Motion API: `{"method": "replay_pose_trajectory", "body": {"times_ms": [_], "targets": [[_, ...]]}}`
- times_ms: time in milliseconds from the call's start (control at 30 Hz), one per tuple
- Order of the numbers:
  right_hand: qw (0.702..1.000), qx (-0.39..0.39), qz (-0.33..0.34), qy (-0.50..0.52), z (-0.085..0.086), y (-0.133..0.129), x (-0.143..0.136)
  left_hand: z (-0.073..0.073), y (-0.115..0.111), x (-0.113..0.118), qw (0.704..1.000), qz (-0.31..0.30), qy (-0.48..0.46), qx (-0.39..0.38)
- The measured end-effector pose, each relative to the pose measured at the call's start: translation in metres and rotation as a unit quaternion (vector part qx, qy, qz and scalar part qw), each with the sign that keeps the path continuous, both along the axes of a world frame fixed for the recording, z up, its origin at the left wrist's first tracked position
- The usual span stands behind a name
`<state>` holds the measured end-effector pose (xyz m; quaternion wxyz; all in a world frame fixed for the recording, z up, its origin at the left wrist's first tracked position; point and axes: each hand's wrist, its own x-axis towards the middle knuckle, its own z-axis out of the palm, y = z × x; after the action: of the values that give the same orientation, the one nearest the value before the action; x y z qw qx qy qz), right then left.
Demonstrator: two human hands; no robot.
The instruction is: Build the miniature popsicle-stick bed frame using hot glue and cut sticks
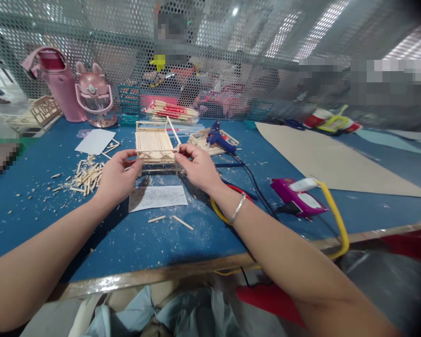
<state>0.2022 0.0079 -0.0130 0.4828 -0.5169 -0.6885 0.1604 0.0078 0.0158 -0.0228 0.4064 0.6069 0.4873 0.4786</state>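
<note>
A wooden stick model (154,142) is just beyond a white paper sheet (159,197) on the blue worktop (115,248). The fingers of the left hand (121,173) pinch its near left corner, those of the right hand (199,167) its near right; cut sticks (89,179) lie heaped near the left hand, a blue glue gun (220,139) beyond the right.

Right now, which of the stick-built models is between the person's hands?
The middle model, held by left hand and right hand; the far-left model stands apart, the right model under the blue glue gun.
</note>
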Motion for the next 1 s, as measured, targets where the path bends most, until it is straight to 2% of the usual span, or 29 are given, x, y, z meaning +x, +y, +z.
{"method": "replay_pose_trajectory", "body": {"times_ms": [133, 267, 333, 433, 533, 733, 1000], "targets": [[0.997, 0.078, 0.022, -0.005, 0.02, -0.006, 0.002, 0.0, -0.002, 0.001, 0.995, -0.047, -0.069, -0.045], [0.984, 0.116, 0.057, -0.124, 0.052, -0.012, 0.005, 0.0, -0.005, 0.001, 0.984, -0.137, -0.081, -0.081], [0.969, 0.113, 0.093, -0.2, 0.066, -0.012, 0.004, 0.002, -0.007, 0.0, 0.985, -0.145, -0.089, -0.036], [0.941, 0.095, 0.165, -0.282, 0.078, -0.011, -0.003, 0.007, -0.009, -0.003, 0.982, -0.12, -0.125, 0.072], [0.924, 0.083, 0.204, -0.312, 0.081, -0.009, -0.013, 0.014, -0.012, -0.005, 0.976, -0.128, -0.156, 0.082], [0.936, 0.08, 0.183, -0.289, 0.078, -0.008, -0.026, 0.02, -0.017, 0.0, 0.975, -0.141, -0.157, 0.066], [0.948, 0.079, 0.157, -0.264, 0.073, -0.009, -0.032, 0.019, -0.019, 0.01, 0.987, -0.071, -0.135, 0.056]]}}
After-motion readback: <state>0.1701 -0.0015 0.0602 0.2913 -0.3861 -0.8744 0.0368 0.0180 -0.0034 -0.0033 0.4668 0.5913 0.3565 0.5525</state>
